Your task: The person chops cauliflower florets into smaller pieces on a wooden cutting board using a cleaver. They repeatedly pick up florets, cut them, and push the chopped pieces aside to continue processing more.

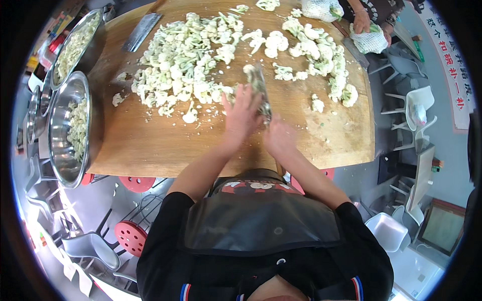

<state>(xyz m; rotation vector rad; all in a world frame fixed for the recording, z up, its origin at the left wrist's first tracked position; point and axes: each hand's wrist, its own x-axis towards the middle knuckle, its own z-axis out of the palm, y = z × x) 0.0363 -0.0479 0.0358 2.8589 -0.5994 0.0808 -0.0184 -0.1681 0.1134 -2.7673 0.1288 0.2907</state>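
My right hand (280, 137) is closed on the handle of a cleaver (265, 94), whose blade stands on edge, blurred, over the wooden table. Just left of the blade, my left hand (244, 113) rests on cauliflower pieces (251, 75); its fingers are blurred and whether they grip a piece cannot be told. A wide heap of cut cauliflower florets (177, 64) spreads on the table to the left of the blade. Larger cauliflower chunks (324, 56) lie in a curved row to the right, with a few pieces between.
Steel bowls holding florets (87, 113) (98, 37) stand at the table's left edge. A second cleaver (142, 32) lies at the back left, another (356, 52) at the right edge. A co-worker's hands (362, 22) hold a net-wrapped cauliflower (369, 39). Red stools (131, 237) stand below.
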